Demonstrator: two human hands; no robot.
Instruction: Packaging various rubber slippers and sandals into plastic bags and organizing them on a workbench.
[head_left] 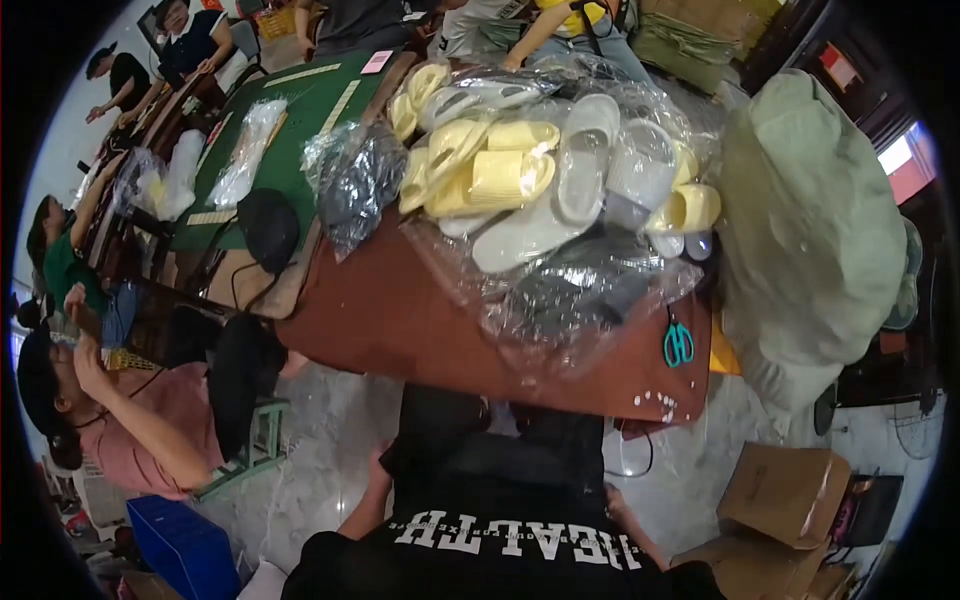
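Observation:
I stand at the near edge of a brown table [400, 320], with my black shirt filling the lower middle of the view. My left hand [380, 462] rests against my waist on the left, and its fingers are hidden behind the shirt. My right hand [612, 495] sits at my right hip, also mostly hidden. Neither hand touches anything on the table. A heap of yellow, white and grey slippers [520, 170] in clear plastic bags covers the far half of the table. Teal-handled scissors [678, 343] lie near the table's right front corner.
A big pale green sack [810, 230] bulges at the table's right. Cardboard boxes [785, 490] stand on the floor at lower right, a blue crate [180, 550] at lower left. A person in a pink shirt [140, 430] sits at left near a green stool [255, 440]. Other people work at a green table [300, 110] behind.

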